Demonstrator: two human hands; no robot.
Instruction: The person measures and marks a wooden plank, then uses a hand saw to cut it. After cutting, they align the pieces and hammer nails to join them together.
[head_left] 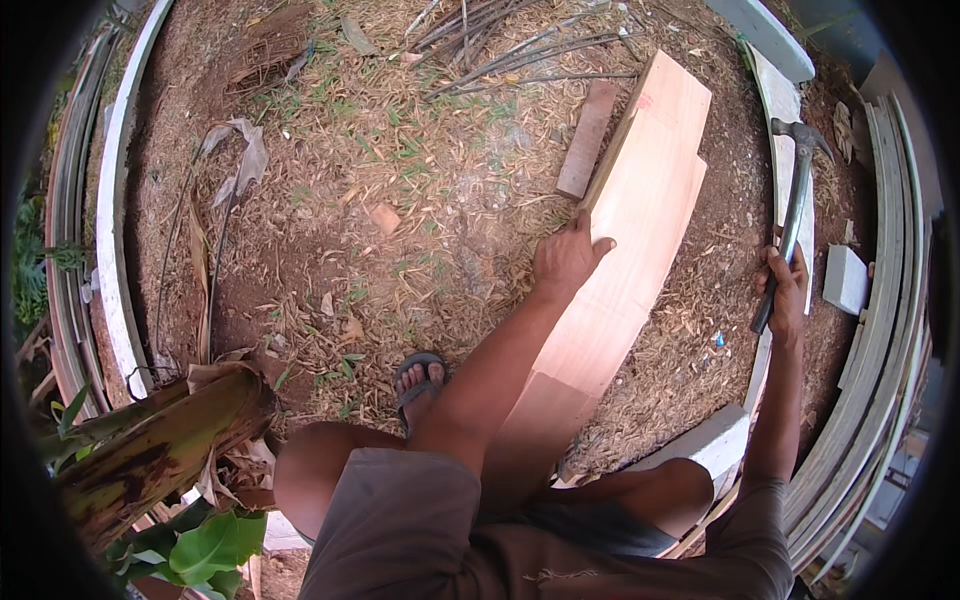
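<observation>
Pale, long, flat wooden board [640, 210] lies on the ground of dry leaf litter and bare earth [400, 230], running from between the person's knees away toward the upper right; a second pale board shows beneath it, offset at the far end; the left hand [567, 258] rests on the board's left edge about midway along, palm down, fingers laid flat across the face, thumb hooked at the edge; the hand is not closed round anything.

Claw hammer with steel head and dark handle [793, 210] stands raised to the right of the board; the right hand [785, 285] is wrapped tight round the lower part of the handle; the head points up and away, well clear of the board.

Short reddish-brown wooden offcut [587, 138] lies beyond the left hand, just beside the board's far left edge; a bundle of thin dry sticks [520, 50] lies farther out beyond it; a small white block [845, 278] sits just right of the right hand; curved grey-white planks [880, 330] are stacked beyond that; a sandalled foot [418, 380] is planted near, left of the left forearm; a green-brown banana stem [160, 450] lies far to the left.
</observation>
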